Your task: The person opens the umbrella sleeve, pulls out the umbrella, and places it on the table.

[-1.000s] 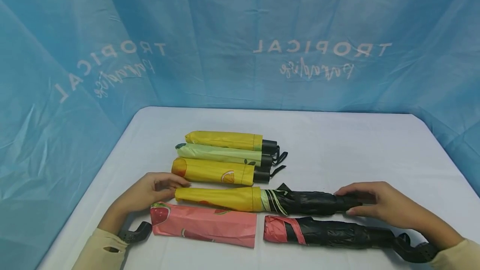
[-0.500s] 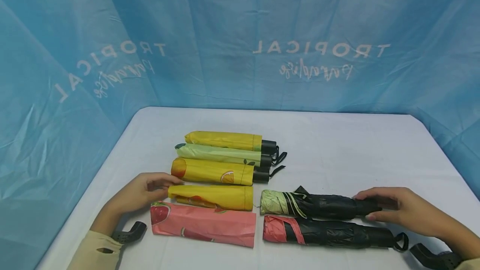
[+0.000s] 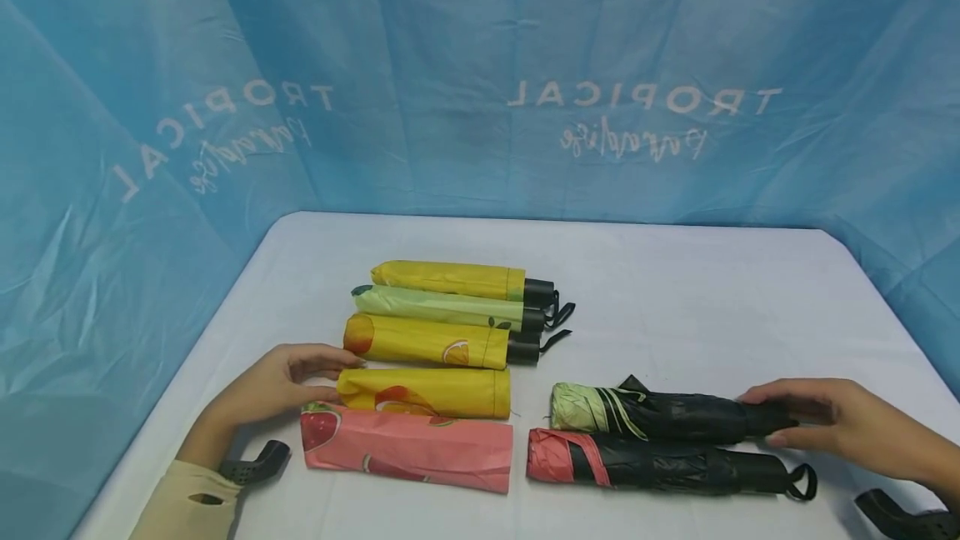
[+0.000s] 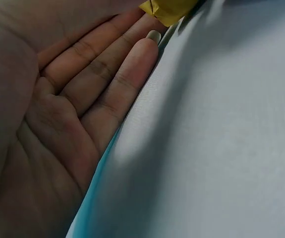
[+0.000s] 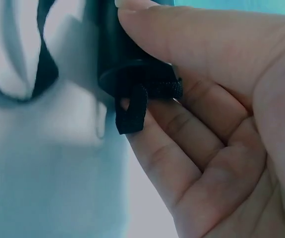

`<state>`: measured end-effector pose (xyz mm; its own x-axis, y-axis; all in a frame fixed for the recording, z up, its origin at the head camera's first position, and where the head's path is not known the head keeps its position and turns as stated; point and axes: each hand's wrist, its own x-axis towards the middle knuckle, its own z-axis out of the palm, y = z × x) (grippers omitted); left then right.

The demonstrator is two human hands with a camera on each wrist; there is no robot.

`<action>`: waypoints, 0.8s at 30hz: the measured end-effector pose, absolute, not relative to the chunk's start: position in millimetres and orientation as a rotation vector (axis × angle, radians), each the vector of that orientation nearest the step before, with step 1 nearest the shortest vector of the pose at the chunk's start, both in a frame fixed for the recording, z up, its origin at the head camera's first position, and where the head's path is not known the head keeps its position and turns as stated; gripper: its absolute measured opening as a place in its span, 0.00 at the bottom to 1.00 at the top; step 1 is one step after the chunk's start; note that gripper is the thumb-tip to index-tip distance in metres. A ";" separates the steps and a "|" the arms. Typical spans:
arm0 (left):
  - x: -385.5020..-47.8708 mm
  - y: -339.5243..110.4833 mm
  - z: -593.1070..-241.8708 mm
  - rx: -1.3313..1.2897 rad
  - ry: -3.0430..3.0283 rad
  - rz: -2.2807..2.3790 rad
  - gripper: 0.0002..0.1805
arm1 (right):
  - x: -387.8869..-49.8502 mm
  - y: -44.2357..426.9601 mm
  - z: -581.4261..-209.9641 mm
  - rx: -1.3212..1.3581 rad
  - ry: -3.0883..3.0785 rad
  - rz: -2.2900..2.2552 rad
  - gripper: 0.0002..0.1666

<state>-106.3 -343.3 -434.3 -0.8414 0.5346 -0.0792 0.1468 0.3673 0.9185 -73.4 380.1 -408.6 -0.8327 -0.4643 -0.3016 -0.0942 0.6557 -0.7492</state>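
Observation:
My left hand [image 3: 281, 382] pinches the left end of a yellow fruit-print umbrella sleeve [image 3: 457, 392], which lies flat on the table. A yellow corner of the sleeve [image 4: 169, 10] shows at the fingertips in the left wrist view. Off to the right, my right hand [image 3: 843, 423] grips the black handle end of a folded black umbrella [image 3: 682, 416] with light green edging. That umbrella is wholly outside the sleeve, with a gap between them. In the right wrist view, thumb and fingers hold the dark handle [image 5: 132, 44], and a short black strap [image 5: 132, 111] hangs from it.
A pink sleeve [image 3: 420, 450] lies nearest me, with a black and pink folded umbrella [image 3: 660, 465] to its right. Behind lie three sleeved umbrellas: yellow [image 3: 431, 340], pale green [image 3: 442, 307] and yellow [image 3: 450, 277]. Blue curtains [image 3: 480, 148] surround the white table [image 3: 712, 298].
The green-edged black umbrella has come out of the yellow sleeve and moved right with my right hand. My left hand and the sleeve have shifted slightly left.

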 end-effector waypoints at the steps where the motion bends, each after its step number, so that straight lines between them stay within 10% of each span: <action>1: -106.5 -343.6 -434.6 0.598 2.249 1.481 0.23 | -73.5 382.5 -409.3 -0.437 2.427 -1.023 0.30; 24: -133.8 -356.0 -423.1 0.611 2.594 1.697 0.17 | -94.7 356.0 -360.6 -0.418 2.784 -0.893 0.25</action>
<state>-133.8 -356.0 -423.1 -0.9250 0.3080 0.2226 0.3274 0.3485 0.8783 -94.7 356.0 -360.6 -0.9427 -0.3210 -0.0912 -0.2081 0.7790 -0.5915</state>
